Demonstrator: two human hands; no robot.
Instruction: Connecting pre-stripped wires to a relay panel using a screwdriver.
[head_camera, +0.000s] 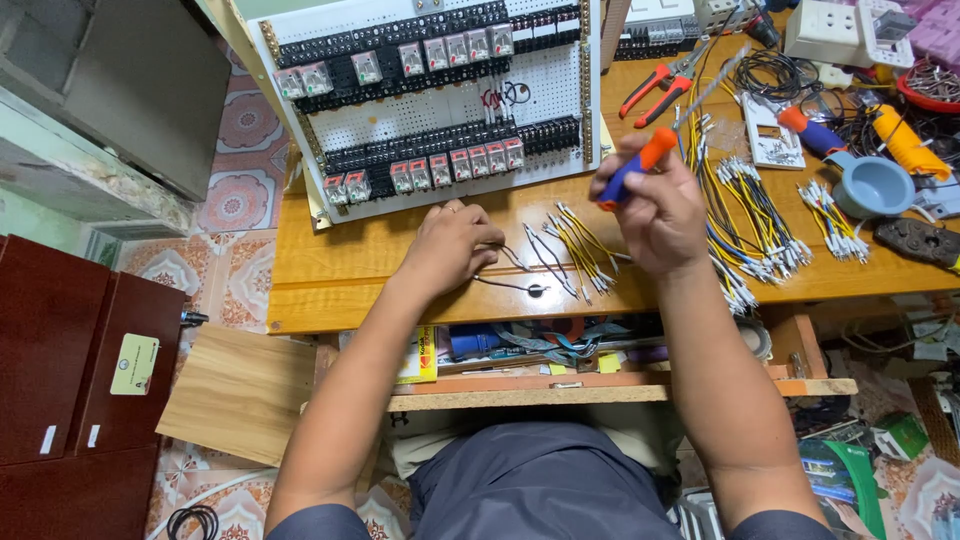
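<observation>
Screwdriver raised, short wires under the other hand.

Right hand (660, 205) clamped round a light, stiff screwdriver (632, 168), best gripped by its handle, above mid-table. Left hand (450, 245), fingers curled, pressing thin, floppy black wires (510, 272) near the table's (330, 280) front edge, below the relay board (440, 100).

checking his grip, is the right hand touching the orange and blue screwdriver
Touching. The head view shows the right hand closed around the screwdriver, its handle poking out above the fingers.
</observation>
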